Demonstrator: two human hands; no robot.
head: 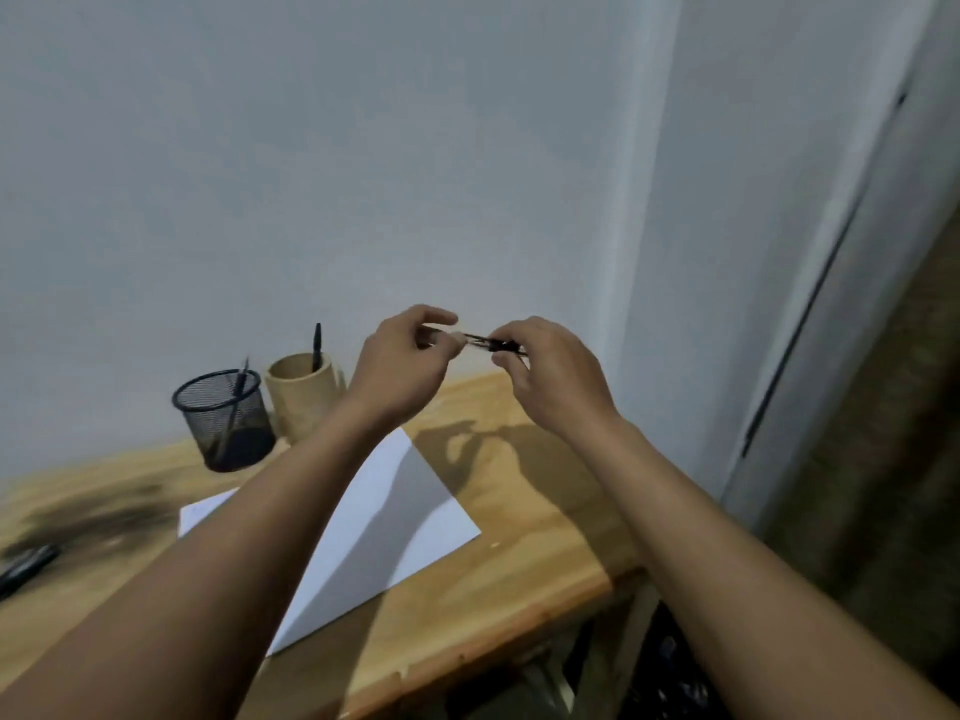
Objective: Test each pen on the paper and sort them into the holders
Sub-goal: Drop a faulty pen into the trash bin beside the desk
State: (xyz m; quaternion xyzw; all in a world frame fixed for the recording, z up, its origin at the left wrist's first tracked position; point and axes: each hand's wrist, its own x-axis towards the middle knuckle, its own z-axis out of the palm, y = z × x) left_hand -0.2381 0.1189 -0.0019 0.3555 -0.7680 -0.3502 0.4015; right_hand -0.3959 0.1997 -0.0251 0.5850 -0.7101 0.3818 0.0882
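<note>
With both your left hand (pixel 402 363) and right hand (pixel 550 374) pinching the pen (pixel 491 344) midair, a slip could drop it off the worktop (pixel 545 553).

Table (pixel 524 517): pale wood, smooth and faintly glossy, was stained sooty black at its left end. Paper (pixel 415 517) was white and matt; mesh holder (pixel 223 423) was black metal wire; round holder (pixel 304 402) was light, matt wood. Pen (pixel 480 340) looked dark, its material too blurred to tell; wall (pixel 363 148) was matt-painted.
</note>
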